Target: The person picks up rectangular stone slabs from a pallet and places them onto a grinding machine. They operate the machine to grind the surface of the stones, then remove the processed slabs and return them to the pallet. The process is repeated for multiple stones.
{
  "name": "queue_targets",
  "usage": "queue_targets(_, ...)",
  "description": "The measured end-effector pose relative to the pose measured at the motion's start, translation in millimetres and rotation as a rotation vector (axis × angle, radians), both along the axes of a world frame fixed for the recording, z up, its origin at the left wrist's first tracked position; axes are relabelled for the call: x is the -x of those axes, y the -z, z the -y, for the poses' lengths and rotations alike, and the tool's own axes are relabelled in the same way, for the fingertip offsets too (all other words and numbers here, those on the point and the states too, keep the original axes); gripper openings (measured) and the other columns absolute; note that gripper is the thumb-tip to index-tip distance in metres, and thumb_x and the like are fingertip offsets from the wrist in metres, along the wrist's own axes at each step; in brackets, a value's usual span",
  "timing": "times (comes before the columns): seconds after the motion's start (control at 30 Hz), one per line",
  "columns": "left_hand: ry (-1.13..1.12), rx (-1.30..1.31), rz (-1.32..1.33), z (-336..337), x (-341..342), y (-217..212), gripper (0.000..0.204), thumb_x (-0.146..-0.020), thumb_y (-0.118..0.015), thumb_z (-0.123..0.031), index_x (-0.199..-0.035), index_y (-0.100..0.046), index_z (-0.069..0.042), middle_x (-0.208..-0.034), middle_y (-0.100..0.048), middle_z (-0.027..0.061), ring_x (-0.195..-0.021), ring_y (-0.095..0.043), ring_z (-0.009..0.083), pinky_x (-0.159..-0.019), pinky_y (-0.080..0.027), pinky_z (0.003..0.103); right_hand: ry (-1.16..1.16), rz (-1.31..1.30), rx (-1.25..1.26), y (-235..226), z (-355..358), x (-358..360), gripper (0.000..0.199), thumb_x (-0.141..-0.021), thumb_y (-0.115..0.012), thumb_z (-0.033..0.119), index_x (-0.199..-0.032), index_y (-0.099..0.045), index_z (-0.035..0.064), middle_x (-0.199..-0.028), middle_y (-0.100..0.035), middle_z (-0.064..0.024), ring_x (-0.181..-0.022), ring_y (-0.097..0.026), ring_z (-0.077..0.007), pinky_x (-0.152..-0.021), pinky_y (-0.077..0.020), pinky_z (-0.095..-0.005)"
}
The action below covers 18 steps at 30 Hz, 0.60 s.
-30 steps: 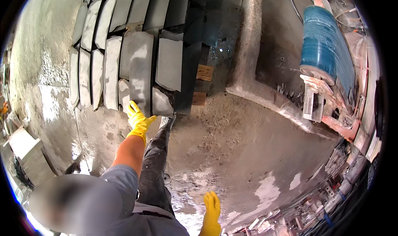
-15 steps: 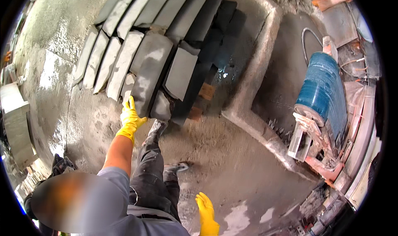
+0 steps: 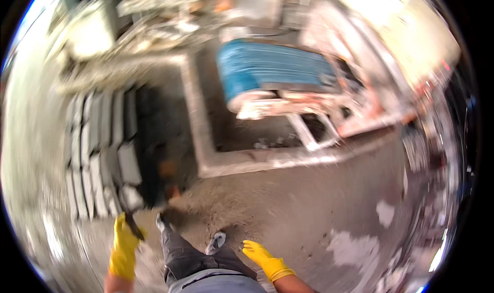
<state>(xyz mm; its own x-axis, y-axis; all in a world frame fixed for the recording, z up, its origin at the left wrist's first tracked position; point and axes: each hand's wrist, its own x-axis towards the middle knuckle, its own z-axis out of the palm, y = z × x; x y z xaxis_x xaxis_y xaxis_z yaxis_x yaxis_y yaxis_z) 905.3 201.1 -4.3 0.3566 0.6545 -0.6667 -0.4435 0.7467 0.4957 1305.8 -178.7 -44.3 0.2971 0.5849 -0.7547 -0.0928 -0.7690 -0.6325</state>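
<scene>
My left hand (image 3: 123,244), in a yellow rubber glove, is closed around a dark, narrow slab piece (image 3: 135,226) at the lower left. That piece is tilted, and blur hides much of its shape. Just beyond it lie rows of grey slabs (image 3: 94,138), leaning side by side on the wet floor, some with broken edges. My right hand (image 3: 261,254), also in a yellow glove, is held low in front of my body with its fingers stretched out and nothing in them.
A raised concrete curb (image 3: 198,128) borders a sunken pit. Over the pit stands a blue conveyor-like roller belt (image 3: 278,64) on a dirty frame. Small orange-brown blocks (image 3: 167,168) lie beside the slabs. Pale dried patches (image 3: 355,249) mark the floor at right.
My view has swung right and the picture is smeared. My left hand, earlier at the near end of the slabs, now has a dark slab piece in it. More of my right arm shows.
</scene>
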Motion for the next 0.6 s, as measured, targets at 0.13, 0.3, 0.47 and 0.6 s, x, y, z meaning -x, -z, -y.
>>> queue_targets(0.13,-0.059,0.49,0.166,60.4,-109.2,-88.0,0.075,-0.073,-0.079,-0.066,-0.124,-0.067,-0.013,-0.121,-0.067,0.0156,-0.109,-0.059,0.0441,-0.096,-0.047,0.067,-0.257,0.238,-0.183,-45.9,-34.3,-22.3,0.076,-0.091,-0.076,0.042,-0.154,-0.051,0.0068,-0.132,-0.069,-0.0265,-0.125,-0.066,-0.0406,-0.107,-0.051,-0.0453)
queue_targets(0.3,0.14,0.691,0.399,92.6,-272.3,-173.5,0.083,-0.076,-0.071,-0.06,-0.142,-0.061,-0.011,-0.148,-0.061,0.0139,-0.129,-0.056,0.0412,-0.11,-0.038,0.07,-0.232,0.639,-0.718,-58.9,-129.5,-43.9,0.083,-0.091,-0.079,0.036,-0.159,-0.042,0.004,-0.152,-0.055,-0.0239,-0.137,-0.057,-0.0398,-0.117,-0.0434,-0.0421)
queue_targets(0.47,0.575,1.162,0.5,79.8,-400.8,-178.1,0.097,-0.081,-0.066,-0.065,-0.157,-0.046,-0.008,-0.165,-0.043,0.0197,-0.151,-0.037,0.0431,-0.125,-0.021,0.068,1.145,-1.016,-0.606,-116.2,-172.8,-133.1,0.044,-0.106,-0.066,0.025,-0.148,-0.062,0.0119,-0.13,-0.072,-0.0088,-0.113,-0.068,-0.0206,-0.095,-0.0587,-0.0395)
queue_targets(0.6,-0.337,2.466,0.088,57.5,-516.4,-153.5,0.071,-0.1,-0.049,-0.062,-0.159,-0.039,-0.024,-0.156,-0.049,0.0146,-0.149,-0.038,0.0407,-0.124,-0.021,0.068,1.146,-0.56,-0.926,-134.5,-124.5,-195.6,0.041,-0.11,-0.058,0.027,-0.149,-0.062,0.0163,-0.124,-0.074,-0.0061,-0.104,-0.069,-0.0164,-0.088,-0.0583,-0.0349)
